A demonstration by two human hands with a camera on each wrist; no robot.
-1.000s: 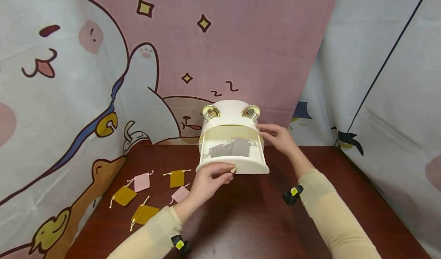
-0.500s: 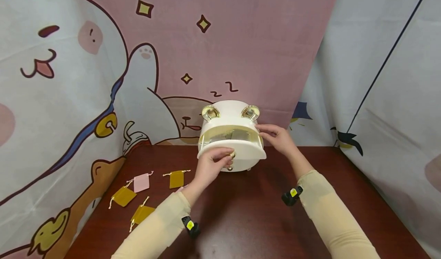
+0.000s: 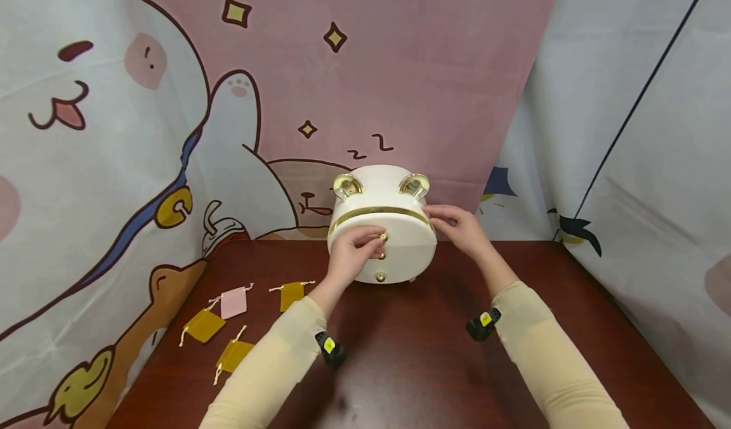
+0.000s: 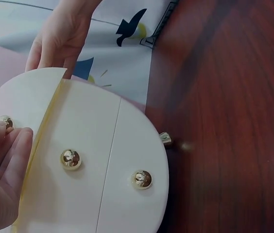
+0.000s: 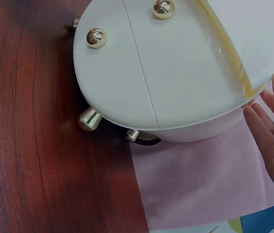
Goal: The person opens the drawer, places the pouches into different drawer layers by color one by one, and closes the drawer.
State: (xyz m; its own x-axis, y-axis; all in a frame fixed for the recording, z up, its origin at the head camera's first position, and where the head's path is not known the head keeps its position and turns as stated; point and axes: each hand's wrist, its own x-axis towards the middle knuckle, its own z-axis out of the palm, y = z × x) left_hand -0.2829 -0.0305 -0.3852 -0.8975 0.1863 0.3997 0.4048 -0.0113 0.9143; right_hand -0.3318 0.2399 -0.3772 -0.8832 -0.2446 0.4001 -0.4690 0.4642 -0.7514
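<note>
A white rounded jewelry box [image 3: 381, 178] with two gold ear-like rings stands at the back of the table. Its top drawer [image 3: 408, 229] juts a little proud of the front, as the left wrist view shows. My left hand [image 3: 349, 254] pinches that drawer's gold knob [image 4: 6, 121] between thumb and fingers. Below it sit a middle knob [image 4: 71, 159] and a bottom knob [image 4: 142, 179]. My right hand [image 3: 461, 227] touches the box's right side near the upper edge, fingers mostly straight. The drawer's contents are hidden.
Drawstring pouches lie on the dark red table [image 3: 422, 365] to the left: a pink pouch [image 3: 234, 302] and three mustard ones, such as the mustard pouch [image 3: 205, 325]. A printed cloth backdrop [image 3: 434, 67] rises right behind the box.
My left hand has pushed the top drawer back into the box, so the grey and white things inside are out of sight. The right hand has stayed at the box's side.
</note>
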